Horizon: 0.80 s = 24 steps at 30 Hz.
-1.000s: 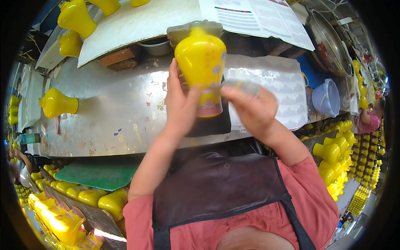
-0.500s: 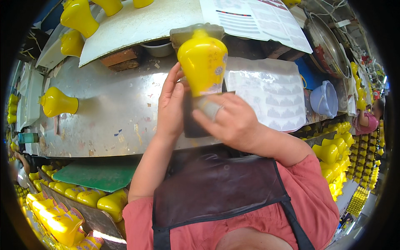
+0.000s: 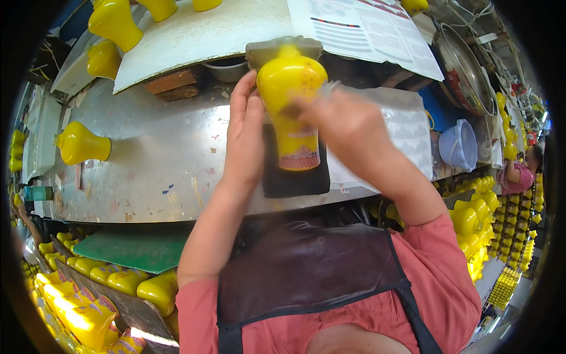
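Note:
A glossy yellow vase-shaped bottle (image 3: pixel 287 76) lies on a black pad (image 3: pixel 298 187), its neck away from me at a grey rest (image 3: pixel 256 54). Flower motifs and red characters mark its front, and a pinkish patterned band (image 3: pixel 299 160) circles its base. My left hand (image 3: pixel 246 133) holds the bottle's left side, fingers and thumb along the shoulder. Over the right side of the body is my right hand (image 3: pixel 354 124), smeared by motion. Its fingers are closed on a small dark flat piece (image 3: pixel 291 110) pressed to the bottle; the blur hides its exact kind.
Another yellow bottle (image 3: pixel 84 144) lies at the left of the metal table (image 3: pixel 147 189). Printed decal sheets (image 3: pixel 407 124) lie to the right, near a lilac bucket (image 3: pixel 458 145). A white board (image 3: pixel 218 35) spans the back. Racks of yellow bottles (image 3: pixel 471 218) flank me.
My right hand has moved up and right, from the bottle's base to its body, uncovering the patterned band. The bottle and my left hand have shifted slightly right in the picture.

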Available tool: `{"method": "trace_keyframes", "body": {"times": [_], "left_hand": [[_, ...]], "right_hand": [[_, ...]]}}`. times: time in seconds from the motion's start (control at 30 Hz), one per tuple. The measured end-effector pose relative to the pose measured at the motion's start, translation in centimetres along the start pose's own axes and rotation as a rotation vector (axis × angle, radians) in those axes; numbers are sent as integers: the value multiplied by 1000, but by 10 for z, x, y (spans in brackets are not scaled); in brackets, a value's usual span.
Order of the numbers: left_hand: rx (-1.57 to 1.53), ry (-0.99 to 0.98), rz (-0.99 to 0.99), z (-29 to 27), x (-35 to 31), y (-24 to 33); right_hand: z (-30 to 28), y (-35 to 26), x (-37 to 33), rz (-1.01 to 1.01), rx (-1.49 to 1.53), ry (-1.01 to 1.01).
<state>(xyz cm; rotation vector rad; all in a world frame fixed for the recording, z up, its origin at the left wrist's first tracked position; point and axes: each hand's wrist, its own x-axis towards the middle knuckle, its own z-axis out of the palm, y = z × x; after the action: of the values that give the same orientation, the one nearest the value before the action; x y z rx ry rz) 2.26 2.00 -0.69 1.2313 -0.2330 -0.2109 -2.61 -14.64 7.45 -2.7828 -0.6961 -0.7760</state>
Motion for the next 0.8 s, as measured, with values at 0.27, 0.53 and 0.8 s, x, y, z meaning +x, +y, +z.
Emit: {"method": "trace_keyframes", "body": {"times": [0.27, 0.53, 0.8], "left_hand": [[-161, -102, -140, 22, 16, 8], [13, -25, -155, 21, 20, 0], [263, 98, 21, 19, 47, -5]], "right_hand": [[15, 4, -20, -240, 79, 42], [4, 61, 37, 183, 481, 102], [23, 79, 66, 116, 263, -2]]}}
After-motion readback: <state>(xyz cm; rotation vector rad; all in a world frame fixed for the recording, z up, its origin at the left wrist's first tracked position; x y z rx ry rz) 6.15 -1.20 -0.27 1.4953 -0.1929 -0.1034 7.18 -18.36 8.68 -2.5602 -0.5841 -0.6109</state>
